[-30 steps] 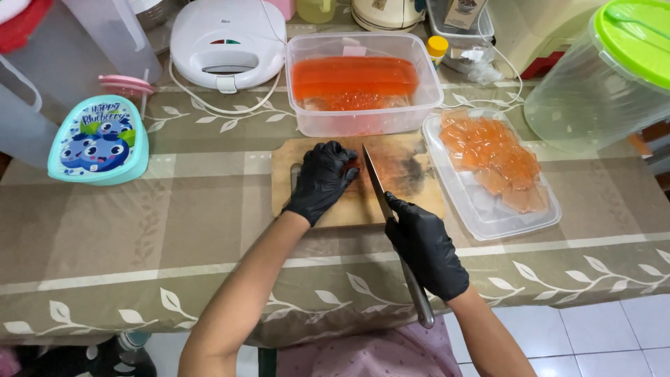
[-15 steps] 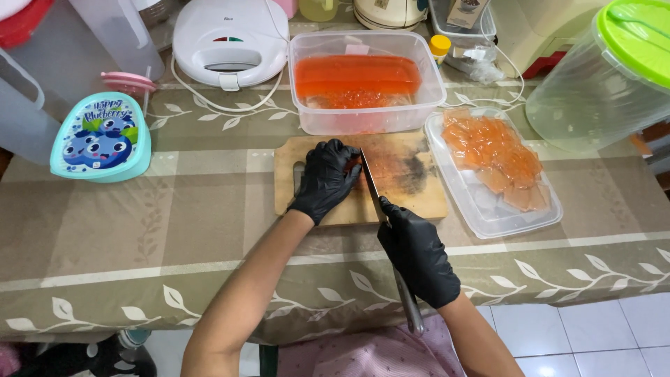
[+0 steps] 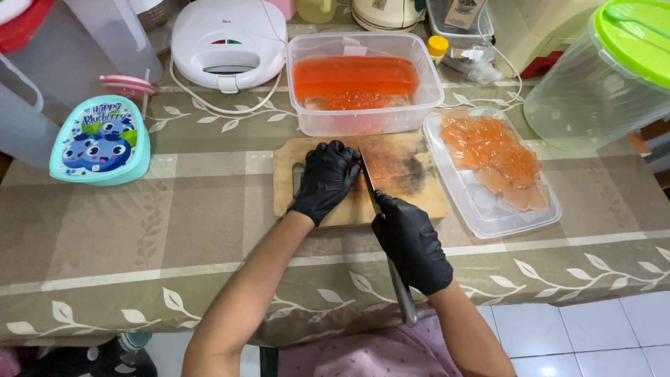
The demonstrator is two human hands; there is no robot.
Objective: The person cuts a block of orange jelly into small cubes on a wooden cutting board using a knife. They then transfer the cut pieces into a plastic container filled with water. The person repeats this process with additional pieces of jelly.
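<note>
At the left of the frame a teal blueberry-printed lidded box (image 3: 100,142) sits on the desk (image 3: 174,237) with its leaf-patterned olive cloth. At centre lies the worn wooden cutting board (image 3: 408,183). The black-gloved left hand (image 3: 326,180) rests on it with fingers curled down, covering whatever lies beneath. Just right, the black-gloved right hand (image 3: 412,244) is clenched around a long steel knife (image 3: 368,183), blade on the board beside the left fingers. Above stands a clear plastic tub of orange slabs (image 3: 363,82); at right, a clear shallow tray of orange slices (image 3: 492,164).
</note>
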